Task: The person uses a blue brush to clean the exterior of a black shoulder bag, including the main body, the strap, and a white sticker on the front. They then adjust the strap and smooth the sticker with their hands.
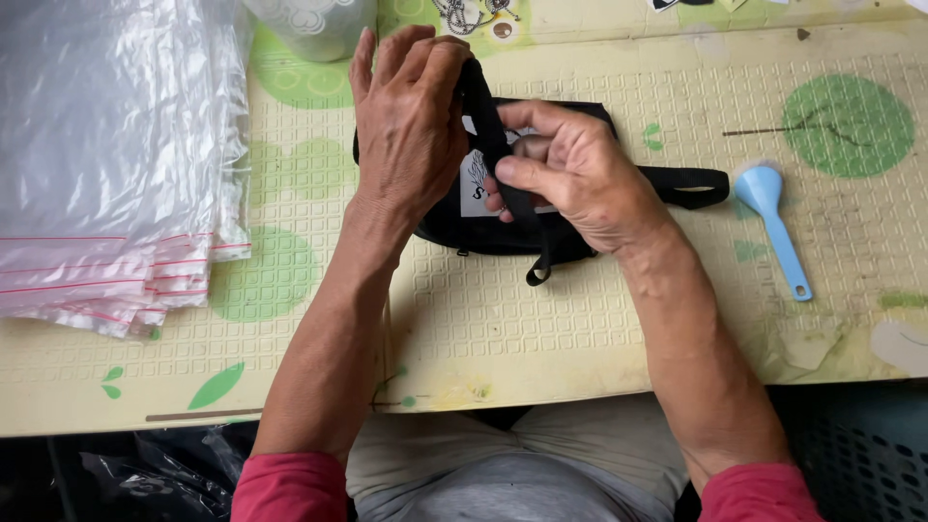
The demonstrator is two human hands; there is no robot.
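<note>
A small black fabric bag [464, 232] with a white printed patch lies on the pale yellow mat [541, 319] in front of me. My left hand [406, 121] pinches the bag's black strap [498, 155] near its upper end. My right hand [570, 174] grips the same strap lower down, folding it over the bag. Another loop of the strap [691, 186] sticks out to the right on the mat.
A stack of clear zip bags with red seal lines [106, 164] covers the left of the mat. A light blue plastic scoop [773, 217] lies to the right. A white patterned container [309, 24] stands at the top, with small metal pieces [469, 14] beside it.
</note>
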